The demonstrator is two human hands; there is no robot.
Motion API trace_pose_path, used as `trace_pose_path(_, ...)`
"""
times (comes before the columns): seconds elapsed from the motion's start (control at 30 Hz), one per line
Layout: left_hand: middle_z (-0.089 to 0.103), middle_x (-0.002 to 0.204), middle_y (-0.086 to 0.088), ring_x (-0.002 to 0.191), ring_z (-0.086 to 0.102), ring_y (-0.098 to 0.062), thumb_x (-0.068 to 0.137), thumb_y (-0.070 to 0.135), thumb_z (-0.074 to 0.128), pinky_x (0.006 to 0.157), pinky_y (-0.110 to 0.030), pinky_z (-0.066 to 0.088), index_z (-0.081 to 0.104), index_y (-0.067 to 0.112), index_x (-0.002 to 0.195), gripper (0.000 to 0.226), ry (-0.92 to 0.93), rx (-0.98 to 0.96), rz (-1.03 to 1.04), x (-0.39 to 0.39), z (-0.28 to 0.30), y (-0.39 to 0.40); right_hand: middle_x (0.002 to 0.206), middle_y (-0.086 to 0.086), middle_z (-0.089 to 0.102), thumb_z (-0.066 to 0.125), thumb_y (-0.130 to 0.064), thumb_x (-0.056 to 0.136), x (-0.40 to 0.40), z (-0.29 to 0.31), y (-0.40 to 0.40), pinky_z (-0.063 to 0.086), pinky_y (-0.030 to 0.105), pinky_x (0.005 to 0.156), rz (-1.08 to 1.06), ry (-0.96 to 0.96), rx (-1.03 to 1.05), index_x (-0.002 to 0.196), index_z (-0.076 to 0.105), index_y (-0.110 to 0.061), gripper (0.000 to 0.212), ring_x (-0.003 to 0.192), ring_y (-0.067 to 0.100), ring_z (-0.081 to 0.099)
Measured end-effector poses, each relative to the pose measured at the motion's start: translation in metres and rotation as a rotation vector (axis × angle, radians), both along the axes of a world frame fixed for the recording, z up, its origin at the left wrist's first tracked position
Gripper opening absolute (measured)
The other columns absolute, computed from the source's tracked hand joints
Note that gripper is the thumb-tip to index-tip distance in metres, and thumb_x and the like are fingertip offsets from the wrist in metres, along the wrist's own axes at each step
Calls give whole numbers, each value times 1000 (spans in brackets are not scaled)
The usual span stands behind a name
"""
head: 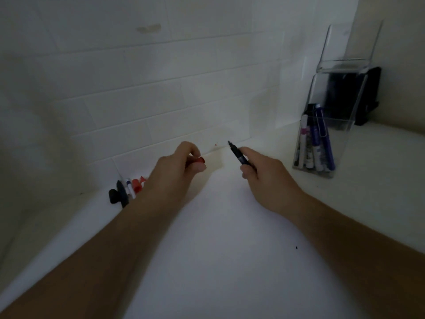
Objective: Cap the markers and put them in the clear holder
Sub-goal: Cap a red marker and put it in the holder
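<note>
Right hand (pixel 264 173) fingers closed around uncapped dark marker (pixel 239 154), tip up-left; left hand (pixel 177 168) pinches red cap (pixel 200 160), both raised above counter (pixel 230 238).

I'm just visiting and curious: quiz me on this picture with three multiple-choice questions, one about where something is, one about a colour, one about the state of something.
1. Where does the clear holder stand?
A. on the counter to the right, past the right hand
B. at the left, behind the left arm
C. between the two hands

2. What colour is the cap pinched in the left hand?
A. green
B. red
C. yellow

3. In what state is the dark marker in the right hand?
A. capped
B. lying on the counter
C. uncapped, tip bare

Answers: 1 A, it stands right of that hand with markers inside; 2 B, red shows at the fingertips; 3 C, its bare tip points up and away.
</note>
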State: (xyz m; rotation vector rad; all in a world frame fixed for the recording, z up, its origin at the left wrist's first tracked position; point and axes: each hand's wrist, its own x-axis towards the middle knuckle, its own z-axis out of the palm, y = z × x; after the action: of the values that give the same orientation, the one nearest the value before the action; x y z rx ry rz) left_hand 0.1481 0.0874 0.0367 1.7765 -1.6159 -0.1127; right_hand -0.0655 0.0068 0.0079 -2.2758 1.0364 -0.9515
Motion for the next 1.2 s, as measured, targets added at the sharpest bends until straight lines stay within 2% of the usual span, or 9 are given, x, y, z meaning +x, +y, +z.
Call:
trace_pose_path(0.1,73,100,20,96,66,4,92,15,67,87,-24,52,63,37,113,31,139,-59,-35,-4,-5,0,107,6,61,46,-9,103,1,-2,-1,51,46,89,-21,-9,-14,134,54,-24,35,96,24,58)
trace_pose_path(0.23,70,97,22,91,61,16,90,5,66,79,-1,41,71,35,95,31,102,-14,-35,1,-10,-3,108,1,61,49,-14,102,2,-1,-1,49,37,87,13,-30,-49,125,56,-27,27,96,18,56)
trace_pose_path(0.37,70,93,17,90,65,4,91,5,66,77,-4,43,71,35,92,31,64,-35,-16,1,-9,-4,101,-6,63,54,-31,101,3,-1,-1,45,24,79,44,-11,-124,119,61,-32,20,92,10,56)
trace_pose_path(0.57,66,89,22,85,60,11,91,7,67,73,1,37,73,36,95,30,-25,-30,-33,-1,-10,-6,88,-11,58,56,-37,99,5,-4,-2,33,15,68,63,47,-214,117,64,-36,20,80,1,51)
trace_pose_path(0.67,71,107,13,100,64,-9,92,12,66,84,-12,39,72,33,114,30,-195,-2,-55,-2,-10,-7,84,-13,57,54,-40,100,4,-5,-3,35,17,68,43,81,-248,116,64,-39,20,80,2,51)
trace_pose_path(0.73,71,115,7,104,62,-14,92,14,67,86,-15,37,69,30,122,34,-215,-18,-39,-3,-9,-6,84,-13,57,52,-42,100,3,-7,-5,39,22,69,22,95,-242,117,65,-40,21,80,5,52)
trace_pose_path(0.9,67,96,14,84,54,-5,92,15,67,72,-4,34,69,32,112,26,-197,-14,-54,-4,-7,-6,83,-11,55,52,-44,99,2,-10,-9,47,30,71,-14,146,-247,117,64,-41,22,79,10,53)
trace_pose_path(1.03,72,105,9,93,60,-10,92,18,68,77,-13,36,71,30,116,27,-239,-21,-99,-6,-7,-5,83,-10,55,54,-43,99,2,-10,-8,48,33,70,-5,160,-258,117,65,-41,21,78,12,53)
trace_pose_path(1.2,68,99,14,89,55,-5,98,25,56,78,-9,35,66,30,117,21,-286,-52,-265,-11,-9,-4,78,-9,56,46,-49,98,5,-3,-2,49,39,66,44,194,-313,106,65,-36,24,73,13,54)
